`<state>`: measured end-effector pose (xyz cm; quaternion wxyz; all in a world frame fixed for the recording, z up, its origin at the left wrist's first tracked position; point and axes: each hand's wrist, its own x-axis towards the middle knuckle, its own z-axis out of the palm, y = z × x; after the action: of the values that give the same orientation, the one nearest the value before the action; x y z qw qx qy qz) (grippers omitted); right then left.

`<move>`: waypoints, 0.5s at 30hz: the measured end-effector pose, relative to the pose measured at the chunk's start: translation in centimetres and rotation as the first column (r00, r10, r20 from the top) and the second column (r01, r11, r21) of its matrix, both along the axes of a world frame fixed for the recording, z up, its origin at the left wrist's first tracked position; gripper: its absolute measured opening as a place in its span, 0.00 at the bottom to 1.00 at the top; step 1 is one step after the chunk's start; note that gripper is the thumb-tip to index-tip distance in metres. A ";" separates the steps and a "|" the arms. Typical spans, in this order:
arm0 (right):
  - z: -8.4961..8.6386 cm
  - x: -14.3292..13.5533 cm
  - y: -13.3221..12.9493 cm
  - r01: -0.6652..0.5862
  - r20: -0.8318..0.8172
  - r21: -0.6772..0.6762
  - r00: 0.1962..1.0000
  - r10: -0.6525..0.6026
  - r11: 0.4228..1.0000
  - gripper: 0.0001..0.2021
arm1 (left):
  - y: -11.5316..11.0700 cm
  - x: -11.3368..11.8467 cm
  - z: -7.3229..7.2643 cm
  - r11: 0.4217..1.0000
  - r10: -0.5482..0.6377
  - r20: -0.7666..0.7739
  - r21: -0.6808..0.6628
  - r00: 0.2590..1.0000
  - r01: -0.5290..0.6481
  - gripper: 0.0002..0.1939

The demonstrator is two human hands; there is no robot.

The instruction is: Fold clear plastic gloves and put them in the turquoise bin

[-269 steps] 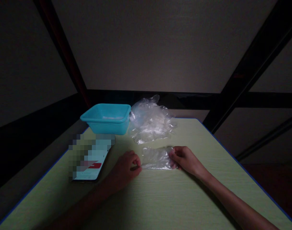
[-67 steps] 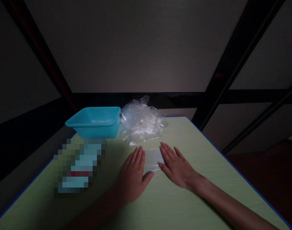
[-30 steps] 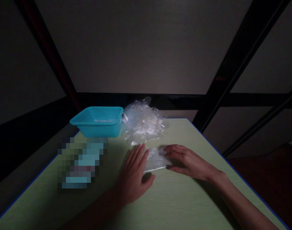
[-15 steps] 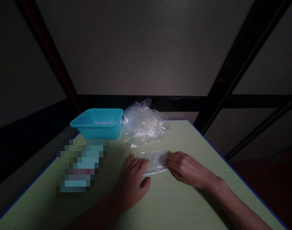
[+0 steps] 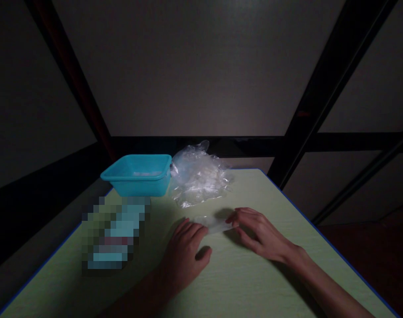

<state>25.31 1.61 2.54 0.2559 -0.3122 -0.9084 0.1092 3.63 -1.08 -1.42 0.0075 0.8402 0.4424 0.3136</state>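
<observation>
A small clear plastic bag (image 5: 215,224) lies folded into a narrow strip on the table in front of me. My left hand (image 5: 188,249) rests palm down at its left end, fingers stretched out and thumb apart, with the fingertips on the plastic. At the other end, the curled fingers and thumb of my right hand (image 5: 252,229) close on the bag's right edge. Those fingertips partly cover that edge.
Behind the strip sits a crumpled heap of clear plastic (image 5: 201,176). A blue plastic basin (image 5: 138,187) stands at the back left, something pale inside it. A pixelated bluish object (image 5: 118,234) lies left of my hands. The pale green table (image 5: 221,282) has blue edging.
The bag has gone from a wider flat piece to a narrow strip. My right hand has shifted slightly and its fingers have loosened a little. My left hand stays at the left end.
</observation>
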 end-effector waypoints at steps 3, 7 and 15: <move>0.4 0.0 -0.5 0.002 -0.139 -0.096 0.990 -0.016 0.995 0.09 | -0.2 0.0 0.4 0.999 -0.016 0.079 -0.051 0.997 0.020 0.08; 0.8 0.1 -0.9 0.021 -0.262 -0.153 0.963 -0.061 0.988 0.08 | -0.7 0.3 1.3 0.960 0.015 0.221 -0.276 0.975 0.048 0.07; 1.7 -1.0 -1.7 -0.222 -0.582 -0.563 0.790 -0.192 0.796 0.10 | -2.0 0.6 3.1 0.267 0.209 0.621 -0.779 0.755 0.567 0.10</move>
<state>24.32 -0.06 4.29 0.4212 -0.3167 -0.6939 0.4906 4.24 -3.03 1.70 0.6868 0.5572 0.4006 0.2394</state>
